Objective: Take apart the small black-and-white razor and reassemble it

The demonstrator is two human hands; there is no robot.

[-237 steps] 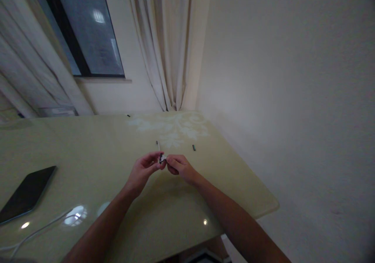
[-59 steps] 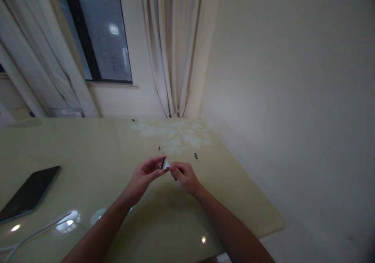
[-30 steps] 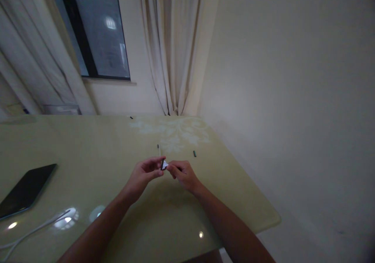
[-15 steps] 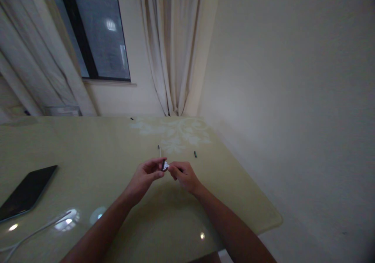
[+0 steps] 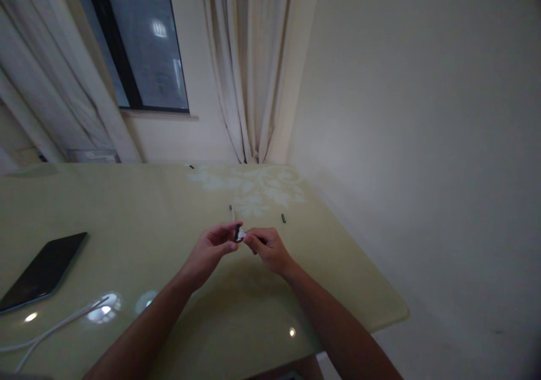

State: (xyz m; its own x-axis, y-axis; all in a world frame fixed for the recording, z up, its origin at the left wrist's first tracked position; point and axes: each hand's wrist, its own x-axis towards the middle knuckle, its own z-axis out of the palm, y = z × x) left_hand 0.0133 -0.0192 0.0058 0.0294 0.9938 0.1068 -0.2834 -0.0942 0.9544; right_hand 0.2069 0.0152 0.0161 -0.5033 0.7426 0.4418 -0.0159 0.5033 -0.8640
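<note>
A small black-and-silver piece (image 5: 239, 234) is between my two hands over the table; its exact kind is too small to make out. My left hand (image 5: 213, 246) pinches its dark left side between thumb and fingers. From the other side, my right hand (image 5: 266, 247) is closed with its fingertips at the silver end, and a dark bit shows within its curled fingers. Just beyond my left fingertips lies a thin white stick with a dark tip (image 5: 231, 212). To the right of it rests a small dark rectangular piece (image 5: 283, 218).
A black tablet (image 5: 42, 270) and a white cable (image 5: 54, 329) lie at the left of the glossy pale table (image 5: 338, 278). Another tiny dark piece (image 5: 191, 167) is near the far edge. Curtains (image 5: 249, 75) and a wall (image 5: 401, 132) border the table.
The view has tilted slightly, so everything sits a little higher. Both hands keep their hold on the black-and-silver piece, with hardly any shift between them.
</note>
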